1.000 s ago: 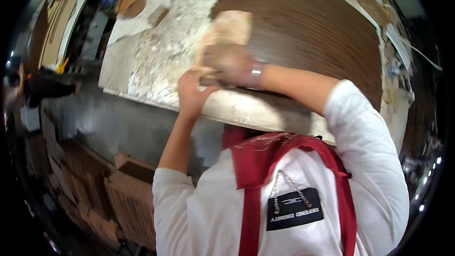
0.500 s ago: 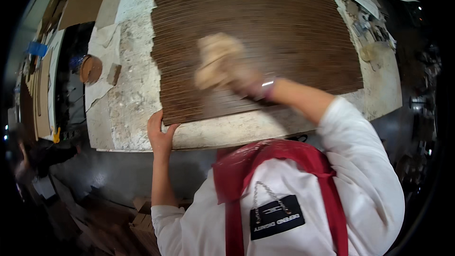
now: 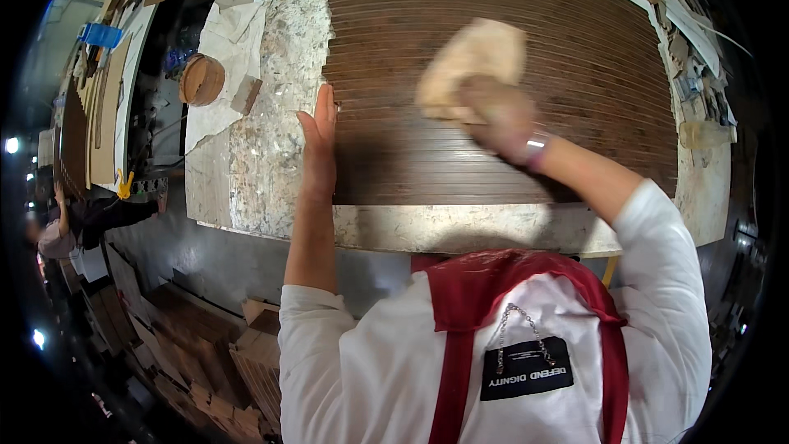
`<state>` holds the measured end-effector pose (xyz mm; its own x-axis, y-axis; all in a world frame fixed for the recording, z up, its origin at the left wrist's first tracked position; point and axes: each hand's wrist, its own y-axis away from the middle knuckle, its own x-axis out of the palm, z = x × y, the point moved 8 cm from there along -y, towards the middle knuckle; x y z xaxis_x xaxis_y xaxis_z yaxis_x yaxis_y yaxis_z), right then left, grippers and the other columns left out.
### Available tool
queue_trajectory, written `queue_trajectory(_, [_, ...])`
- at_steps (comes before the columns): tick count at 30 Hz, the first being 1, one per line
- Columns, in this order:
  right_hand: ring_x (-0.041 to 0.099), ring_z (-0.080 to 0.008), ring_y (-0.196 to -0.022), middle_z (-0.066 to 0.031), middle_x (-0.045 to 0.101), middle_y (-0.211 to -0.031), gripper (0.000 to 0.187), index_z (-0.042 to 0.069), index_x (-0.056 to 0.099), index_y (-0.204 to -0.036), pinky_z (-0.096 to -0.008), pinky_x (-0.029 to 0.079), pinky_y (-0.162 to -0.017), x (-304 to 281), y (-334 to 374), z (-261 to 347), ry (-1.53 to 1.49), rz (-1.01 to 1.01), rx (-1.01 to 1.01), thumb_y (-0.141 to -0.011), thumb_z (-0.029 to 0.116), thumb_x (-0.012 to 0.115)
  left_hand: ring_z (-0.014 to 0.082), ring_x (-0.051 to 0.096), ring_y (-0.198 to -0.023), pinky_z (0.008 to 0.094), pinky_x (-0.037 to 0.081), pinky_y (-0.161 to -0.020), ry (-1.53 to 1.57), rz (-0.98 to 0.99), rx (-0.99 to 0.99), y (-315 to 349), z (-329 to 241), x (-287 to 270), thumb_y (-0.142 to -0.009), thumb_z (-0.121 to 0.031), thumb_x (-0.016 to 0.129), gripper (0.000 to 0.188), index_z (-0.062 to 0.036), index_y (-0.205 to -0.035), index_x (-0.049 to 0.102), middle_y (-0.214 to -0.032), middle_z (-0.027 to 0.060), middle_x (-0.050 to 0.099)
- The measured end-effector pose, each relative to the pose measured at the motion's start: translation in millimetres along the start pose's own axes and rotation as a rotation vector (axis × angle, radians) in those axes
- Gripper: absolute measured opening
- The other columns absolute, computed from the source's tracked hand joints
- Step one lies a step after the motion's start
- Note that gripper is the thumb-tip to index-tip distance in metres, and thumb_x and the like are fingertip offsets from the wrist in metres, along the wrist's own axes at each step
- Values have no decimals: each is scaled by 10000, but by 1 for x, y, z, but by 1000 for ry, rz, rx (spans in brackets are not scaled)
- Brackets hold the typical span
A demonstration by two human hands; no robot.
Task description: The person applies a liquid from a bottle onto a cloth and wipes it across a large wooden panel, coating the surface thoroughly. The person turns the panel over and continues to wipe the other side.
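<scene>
A large dark brown panel of grooved wood strips [image 3: 575,90] lies on the paint-stained worktable [image 3: 279,99], its left edge stepped unevenly. My right hand [image 3: 501,119], slightly smeared by motion, presses a crumpled tan cloth [image 3: 477,57] on the panel's middle, fingers closed on it. My left hand [image 3: 320,127] rests against the panel's left edge with fingers straight and thumb apart, holding nothing.
Left of the panel sit a round brown container [image 3: 202,80] and a small block [image 3: 246,95] on torn paper. A clear jar [image 3: 707,134] and clutter line the right edge. Another person [image 3: 82,222] is at far left; stacked wood pieces [image 3: 193,337] stand below.
My left hand has slid away from me along the panel's left edge, from its near corner. The cloth in my right hand has moved across the panel, and the whole view has shifted.
</scene>
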<state>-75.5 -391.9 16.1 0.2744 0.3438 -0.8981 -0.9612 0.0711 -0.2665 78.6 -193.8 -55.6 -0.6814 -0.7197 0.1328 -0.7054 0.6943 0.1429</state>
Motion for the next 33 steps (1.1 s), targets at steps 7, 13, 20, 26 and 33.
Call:
queue_trajectory(7, [620, -289, -868, -72, 605, -920, 178, 92, 622, -884, -413, 527, -723, 58, -102, 86, -234, 89, -368, -736, 144, 708, 236, 123, -1488, 382, 26, -1204, 428, 13, -70, 6, 8, -9, -923, -750, 82, 942, -55, -1560, 90, -1617, 130, 150])
queue_trajectory(13, [634, -302, -932, -96, 639, -1009, 234, 86, 645, -950, -423, 533, -764, 50, -75, 84, -102, 157, -291, -723, 104, 697, 244, 207, -1462, 401, 119, -1199, 200, 14, -1, 3, 10, -4, -937, -729, 100, 922, -46, -1556, 83, -1606, 90, 204])
queue_trajectory(20, [639, -286, -902, -89, 641, -966, 217, 109, 666, -958, -386, 529, -772, 61, -122, 97, -355, 238, -95, -744, 117, 695, 316, 251, -1446, 427, 190, -1188, 711, -45, -41, 3, 13, -23, -936, -721, 185, 921, -39, -1550, 104, -1587, 163, 224])
queue_trajectory(26, [625, -304, -891, -103, 626, -921, 180, 85, 655, -912, -424, 511, -791, 77, -88, 133, -263, 209, -297, -786, 201, 710, 324, 256, -1447, 450, 214, -1186, 662, 23, -25, 2, 16, -20, -908, -757, 192, 937, -97, -1563, 77, -1589, 168, 216])
queue_trajectory(33, [651, -277, -903, -92, 665, -943, 165, 138, 658, -1012, -394, 518, -764, 29, -91, 76, -377, 201, 89, -886, 242, 634, 309, 212, -1465, 439, 164, -1198, 552, -88, 7, -30, -7, -46, -937, -725, 184, 915, -50, -1551, 112, -1585, 160, 235])
